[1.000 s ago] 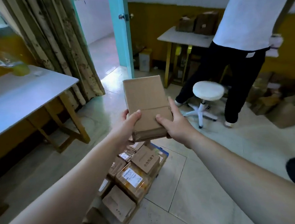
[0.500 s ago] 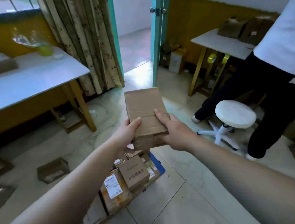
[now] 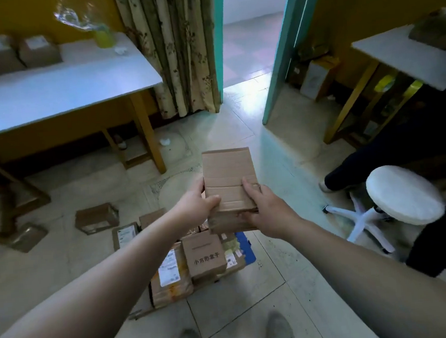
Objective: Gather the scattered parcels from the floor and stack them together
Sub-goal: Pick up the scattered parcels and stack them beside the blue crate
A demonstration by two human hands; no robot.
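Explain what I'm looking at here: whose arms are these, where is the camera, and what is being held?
No machine here: a person wears a wide-angle camera on the head, looking forward and down, so the two bare arms are their own. All pictures come from that one camera. The left hand and right hand both grip a cardboard box over a pile of parcels on the tiled floor. Two loose parcels lie further left. A white stool and a second person's legs are at right; more boxes sit on the left table.
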